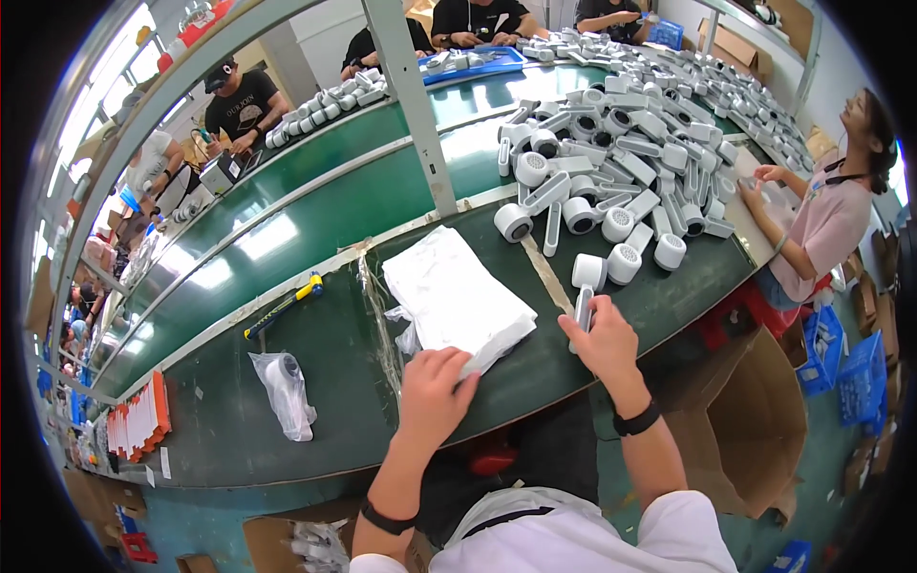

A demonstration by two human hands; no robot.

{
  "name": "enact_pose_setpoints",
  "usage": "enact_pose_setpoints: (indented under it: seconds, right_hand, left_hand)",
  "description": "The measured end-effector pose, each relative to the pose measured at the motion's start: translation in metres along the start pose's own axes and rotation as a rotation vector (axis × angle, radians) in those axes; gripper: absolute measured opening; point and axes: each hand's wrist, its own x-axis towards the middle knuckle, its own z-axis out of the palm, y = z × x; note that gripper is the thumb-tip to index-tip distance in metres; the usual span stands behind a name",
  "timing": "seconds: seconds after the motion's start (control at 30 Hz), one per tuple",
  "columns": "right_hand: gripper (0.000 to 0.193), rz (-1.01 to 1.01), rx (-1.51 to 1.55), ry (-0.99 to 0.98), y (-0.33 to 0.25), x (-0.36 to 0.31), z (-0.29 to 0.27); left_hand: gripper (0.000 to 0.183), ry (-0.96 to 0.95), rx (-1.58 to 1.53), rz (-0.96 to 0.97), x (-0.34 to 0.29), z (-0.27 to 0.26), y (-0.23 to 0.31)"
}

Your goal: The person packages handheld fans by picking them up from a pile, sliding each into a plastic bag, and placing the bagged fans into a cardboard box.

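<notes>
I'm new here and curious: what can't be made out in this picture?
Head view:
White stack, near edge: partly covered by left hand.
Gray handle: partly behind right hand.
Pile, lower items: buried under others.
Bottom-left carton: cut off by lower edge.
Far-left workers: too small for detail.

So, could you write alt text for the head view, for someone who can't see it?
A person's right hand grips a white device and the left hand touches a white stack on a green table. A heap of similar devices lies beyond; a yellow tool and a bagged item lie to the left.
</notes>
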Motion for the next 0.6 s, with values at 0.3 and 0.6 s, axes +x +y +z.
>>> enact_pose_setpoints:
  seconds: [0.3, 0.6]
  right_hand:
    - [0.071, 0.137, 0.403, -0.004, 0.030, 0.003, 0.012]
    - [0.049, 0.305, 1.634, -0.504, 0.017, -0.042, -0.003]
  left_hand:
    - [0.012, -0.135, 0.236, 0.018, 0.014, 0.040, -0.012]
    - [0.007, -0.058, 0.063, -0.096, 0.025, 0.035, -0.011]
